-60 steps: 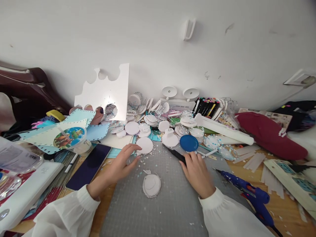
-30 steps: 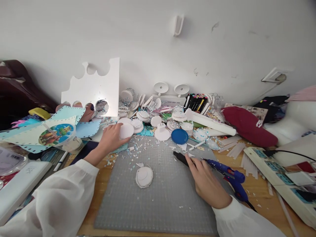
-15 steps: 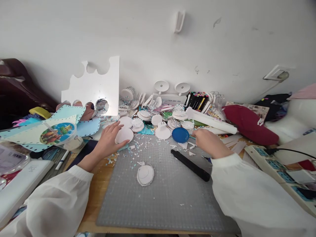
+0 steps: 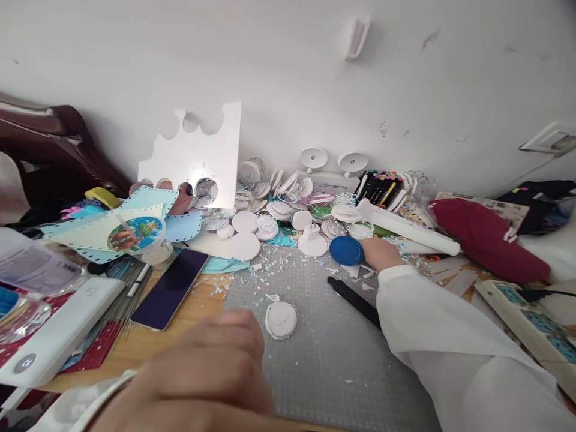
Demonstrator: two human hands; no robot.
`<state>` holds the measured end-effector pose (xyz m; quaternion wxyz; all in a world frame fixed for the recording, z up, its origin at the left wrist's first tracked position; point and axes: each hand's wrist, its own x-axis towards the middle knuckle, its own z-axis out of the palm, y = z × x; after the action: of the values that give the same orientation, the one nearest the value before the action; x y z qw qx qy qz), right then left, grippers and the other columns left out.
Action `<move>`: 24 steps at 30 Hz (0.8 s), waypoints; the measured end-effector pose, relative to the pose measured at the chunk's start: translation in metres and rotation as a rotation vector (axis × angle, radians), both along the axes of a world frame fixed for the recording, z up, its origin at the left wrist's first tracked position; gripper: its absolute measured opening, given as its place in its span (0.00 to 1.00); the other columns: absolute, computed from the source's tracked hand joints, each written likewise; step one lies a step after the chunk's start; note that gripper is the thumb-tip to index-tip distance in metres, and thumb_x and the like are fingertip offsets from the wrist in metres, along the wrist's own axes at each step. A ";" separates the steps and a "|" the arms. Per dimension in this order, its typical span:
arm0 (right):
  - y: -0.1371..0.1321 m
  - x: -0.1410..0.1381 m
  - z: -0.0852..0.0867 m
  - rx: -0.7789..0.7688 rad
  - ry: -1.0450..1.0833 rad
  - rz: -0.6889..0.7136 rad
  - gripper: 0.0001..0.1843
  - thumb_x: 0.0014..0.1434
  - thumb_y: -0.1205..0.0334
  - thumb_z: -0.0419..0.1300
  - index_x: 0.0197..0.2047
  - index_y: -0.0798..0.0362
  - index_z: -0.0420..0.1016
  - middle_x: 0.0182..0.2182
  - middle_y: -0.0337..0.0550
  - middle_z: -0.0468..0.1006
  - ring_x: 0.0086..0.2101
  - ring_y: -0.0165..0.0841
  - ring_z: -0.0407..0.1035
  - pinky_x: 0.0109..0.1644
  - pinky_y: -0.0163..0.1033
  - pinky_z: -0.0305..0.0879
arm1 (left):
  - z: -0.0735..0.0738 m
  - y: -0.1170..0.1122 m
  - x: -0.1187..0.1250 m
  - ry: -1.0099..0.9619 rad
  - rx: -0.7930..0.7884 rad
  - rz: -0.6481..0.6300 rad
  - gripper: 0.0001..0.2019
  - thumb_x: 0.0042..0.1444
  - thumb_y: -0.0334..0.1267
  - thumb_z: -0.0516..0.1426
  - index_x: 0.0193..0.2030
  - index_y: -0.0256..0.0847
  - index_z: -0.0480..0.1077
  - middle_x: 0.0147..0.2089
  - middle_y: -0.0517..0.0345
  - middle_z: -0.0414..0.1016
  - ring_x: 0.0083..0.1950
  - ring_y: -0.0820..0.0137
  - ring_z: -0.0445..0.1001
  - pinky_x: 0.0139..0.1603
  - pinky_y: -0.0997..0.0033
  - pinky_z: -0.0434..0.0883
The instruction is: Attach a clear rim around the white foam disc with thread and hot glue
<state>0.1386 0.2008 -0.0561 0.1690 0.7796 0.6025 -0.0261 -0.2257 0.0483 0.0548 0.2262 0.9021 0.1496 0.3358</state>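
Note:
Close to the camera, my left hand (image 4: 202, 372) is raised over the table's front left, back toward me and fingers curled; anything inside it is hidden. My right hand (image 4: 382, 253) reaches to the far right of the grey cutting mat (image 4: 333, 372), right beside a blue round disc (image 4: 346, 251). Its fingers are out of sight, so I cannot tell what they touch. On the mat lies a white layered foam disc (image 4: 281, 319) with a ragged edge. A black pen-shaped tool (image 4: 353, 302) rests near my right sleeve, partly covered by it.
White discs (image 4: 245, 246) and scraps crowd the mat's back edge. At left are a phone (image 4: 171, 290), a lidded cup (image 4: 157, 249) and a white power bank (image 4: 67, 330). Markers (image 4: 380, 189), a red cap (image 4: 488, 237) and a power strip (image 4: 517, 324) stand right.
My left hand has left the white discs, come back close to the camera and curled its fingers. My right hand reaches slightly farther back. The view has swung left, showing the phone.

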 end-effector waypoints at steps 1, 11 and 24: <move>0.000 0.001 0.000 -0.006 0.002 0.002 0.19 0.65 0.57 0.60 0.56 0.55 0.69 0.53 0.49 0.72 0.47 0.39 0.72 0.50 0.50 0.72 | -0.005 0.002 0.002 0.030 -0.018 -0.035 0.25 0.65 0.40 0.52 0.67 0.61 0.56 0.27 0.61 0.78 0.28 0.63 0.75 0.31 0.57 0.78; -0.008 0.001 0.007 0.059 0.016 -0.050 0.18 0.65 0.56 0.60 0.56 0.54 0.70 0.53 0.48 0.73 0.47 0.38 0.72 0.49 0.49 0.72 | -0.090 0.057 0.000 0.179 -0.046 0.322 0.10 0.64 0.33 0.51 0.47 0.43 0.72 0.35 0.56 0.77 0.36 0.68 0.74 0.37 0.67 0.70; -0.070 -0.076 0.029 0.885 1.077 0.278 0.05 0.68 0.58 0.51 0.45 0.47 0.59 0.35 0.45 0.78 0.32 0.37 0.78 0.38 0.41 0.75 | -0.130 0.090 0.022 0.025 -0.342 0.489 0.10 0.64 0.36 0.51 0.44 0.40 0.73 0.37 0.55 0.77 0.37 0.68 0.75 0.39 0.69 0.71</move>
<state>0.0628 0.1312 -0.0269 -0.4831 0.5698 0.6501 -0.1386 -0.2037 0.1380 -0.0751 0.2856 0.7921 0.4197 0.3391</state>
